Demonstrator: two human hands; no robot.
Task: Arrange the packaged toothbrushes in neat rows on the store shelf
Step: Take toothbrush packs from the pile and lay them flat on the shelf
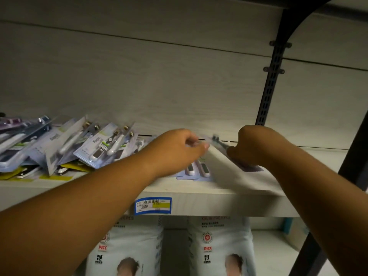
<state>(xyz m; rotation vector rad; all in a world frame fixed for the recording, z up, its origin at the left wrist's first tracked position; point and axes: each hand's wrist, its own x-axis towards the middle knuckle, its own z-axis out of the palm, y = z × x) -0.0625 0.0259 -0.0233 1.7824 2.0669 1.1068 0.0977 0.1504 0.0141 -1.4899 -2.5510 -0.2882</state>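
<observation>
Toothbrush pack (219,143) in curled right fingers (232,152); its left edge in left fingers' (201,147) pinch

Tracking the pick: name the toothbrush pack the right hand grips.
The purple-edged pack farthest right, in the right hand; the others lie under the left hand or heaped at left.

The toothbrush packs (97,146) read "Nepoth", the bags (221,242) below read "PICC", and the price label (153,205) handwriting is unreadable.

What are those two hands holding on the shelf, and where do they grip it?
The left hand seems to pinch the top of a clear toothbrush pack; the right hand grips a purple-backed toothbrush pack around its middle.
</observation>
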